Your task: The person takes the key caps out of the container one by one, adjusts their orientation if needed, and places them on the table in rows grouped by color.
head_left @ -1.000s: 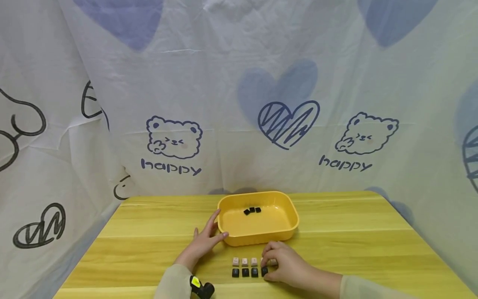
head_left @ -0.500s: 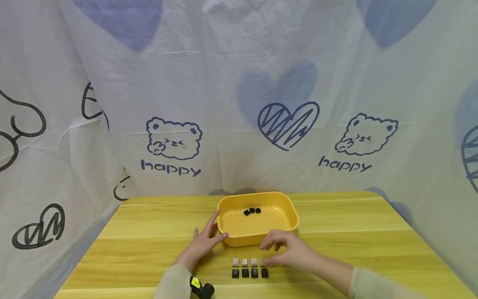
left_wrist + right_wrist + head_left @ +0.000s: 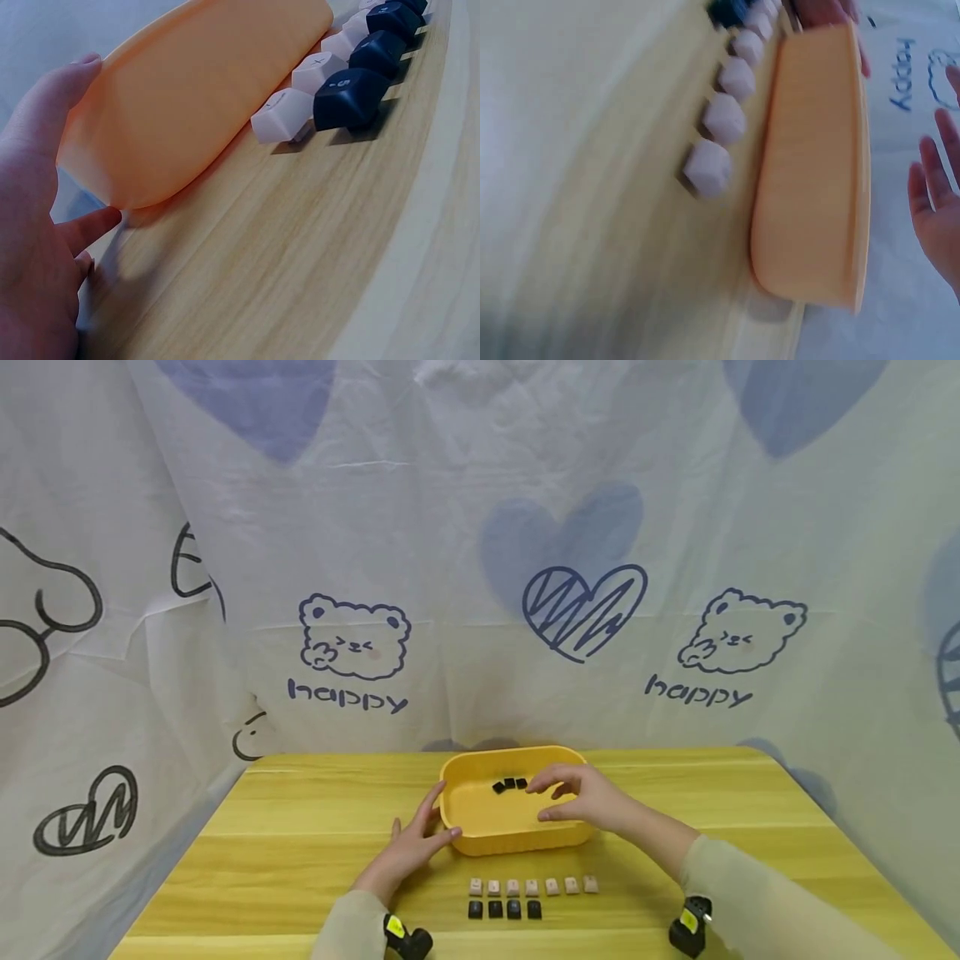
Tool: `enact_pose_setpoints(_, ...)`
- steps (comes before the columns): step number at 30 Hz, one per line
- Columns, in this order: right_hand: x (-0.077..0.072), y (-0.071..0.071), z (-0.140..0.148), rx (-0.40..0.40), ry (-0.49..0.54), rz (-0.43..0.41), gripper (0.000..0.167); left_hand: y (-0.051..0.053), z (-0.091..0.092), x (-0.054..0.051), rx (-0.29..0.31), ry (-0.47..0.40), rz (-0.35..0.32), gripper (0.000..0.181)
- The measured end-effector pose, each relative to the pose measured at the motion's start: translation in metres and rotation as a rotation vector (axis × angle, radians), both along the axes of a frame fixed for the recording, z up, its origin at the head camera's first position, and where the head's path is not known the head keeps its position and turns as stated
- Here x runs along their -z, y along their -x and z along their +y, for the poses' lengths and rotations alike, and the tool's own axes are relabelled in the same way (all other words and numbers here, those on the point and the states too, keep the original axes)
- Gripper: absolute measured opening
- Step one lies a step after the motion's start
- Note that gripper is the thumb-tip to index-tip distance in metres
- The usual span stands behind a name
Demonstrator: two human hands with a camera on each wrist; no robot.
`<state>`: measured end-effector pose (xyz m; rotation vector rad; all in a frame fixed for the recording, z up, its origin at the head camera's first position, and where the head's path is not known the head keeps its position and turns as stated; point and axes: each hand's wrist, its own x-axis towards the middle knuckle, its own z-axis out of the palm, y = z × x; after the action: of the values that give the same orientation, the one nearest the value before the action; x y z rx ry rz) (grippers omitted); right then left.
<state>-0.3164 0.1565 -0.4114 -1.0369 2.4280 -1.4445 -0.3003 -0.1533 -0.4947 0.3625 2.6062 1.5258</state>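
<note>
A yellow plastic basin (image 3: 517,842) stands on the table, with three black keycaps (image 3: 510,783) inside near its back wall. My left hand (image 3: 408,847) rests against the basin's left end, thumb and fingers spread around the corner and touching it. Over the basin's right half, my right hand (image 3: 588,797) hovers with fingers apart and loosely bent; nothing shows between them. In the right wrist view, that hand is partly cut off at the edge. In front of the basin lie a row of white keycaps (image 3: 532,887) and a nearer row of dark keycaps (image 3: 513,909).
The wooden table (image 3: 315,827) extends to both sides of the basin. A white printed cloth (image 3: 465,677) hangs behind the table. Black wrist cameras (image 3: 690,927) are strapped over the sleeves.
My right hand has left the front right dark keycap, passed over the white row and moved forward above the basin. The right-hand white keycaps are uncovered. My left hand has stayed at the basin.
</note>
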Motion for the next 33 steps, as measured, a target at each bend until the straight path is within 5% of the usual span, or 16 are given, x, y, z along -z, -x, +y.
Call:
enact_pose_setpoints(10,0.007,0.042,-0.003,-0.005,-0.031,-0.114,0.035,0.002,-0.001,0.000,0.009,0.012,0.020,0.081)
enact_pose_setpoints(33,0.041,0.104,-0.012,-0.008,-0.249,-0.096,0.042,0.003,-0.001,0.003,-0.017,-0.006,0.010,0.081)
